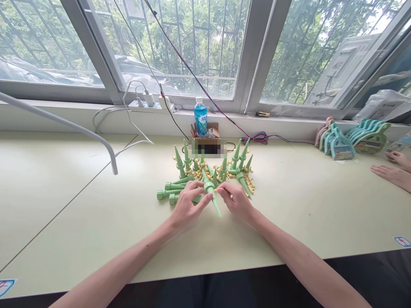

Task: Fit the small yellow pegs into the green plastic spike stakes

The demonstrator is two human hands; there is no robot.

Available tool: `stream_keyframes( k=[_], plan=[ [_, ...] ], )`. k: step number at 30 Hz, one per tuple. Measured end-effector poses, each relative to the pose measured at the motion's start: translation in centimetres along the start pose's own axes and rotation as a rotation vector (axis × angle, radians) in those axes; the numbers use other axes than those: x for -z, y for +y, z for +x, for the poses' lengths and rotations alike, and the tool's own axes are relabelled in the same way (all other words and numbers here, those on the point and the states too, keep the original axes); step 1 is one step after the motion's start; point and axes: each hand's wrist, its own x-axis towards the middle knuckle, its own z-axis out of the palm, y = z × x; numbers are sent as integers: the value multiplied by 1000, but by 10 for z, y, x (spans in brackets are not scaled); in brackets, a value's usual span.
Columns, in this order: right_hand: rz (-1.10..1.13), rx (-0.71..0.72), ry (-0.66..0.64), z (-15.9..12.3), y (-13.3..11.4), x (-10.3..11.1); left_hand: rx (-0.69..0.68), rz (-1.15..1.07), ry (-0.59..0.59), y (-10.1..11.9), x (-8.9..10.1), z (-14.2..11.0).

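Observation:
My left hand (192, 200) is closed around a green plant watering spike (209, 188), its collar between thumb and fingers and its point slanting down toward me. At the side of that spike, my right hand (236, 200) pinches a small yellow valve (216, 190), mostly hidden by the fingertips. Just beyond my hands lies a heap of loose yellow valves (249, 182). Several green spikes stand upright around it, among them one at the left (179, 161) and one at the right (236, 155). More spikes (167, 193) lie flat beside my left hand.
A blue drink bottle (201, 117) and a small cardboard box (213, 129) stand by the window sill. Coiled cable (259, 137) lies behind. Pastel hanger-like pieces (342, 143) and another person's hands (393, 169) are at the right. A white bar (80, 126) crosses the left.

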Motion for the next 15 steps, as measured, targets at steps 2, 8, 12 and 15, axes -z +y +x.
stream_keyframes(
  k=[2, 8, 12, 15],
  plan=[
    [1, -18, -12, -1, 1, 0, -36, 15, 8, 0, 0, -1],
    [-1, -29, -44, -1, 2, 1, -133, 32, 55, -2, -3, -2],
    [-14, -40, -61, -1, 2, 1, -203, 21, 89, -3, -5, -1],
    [-9, -43, -69, -1, 1, 1, -252, 4, 119, -4, -6, 0]
  ],
)
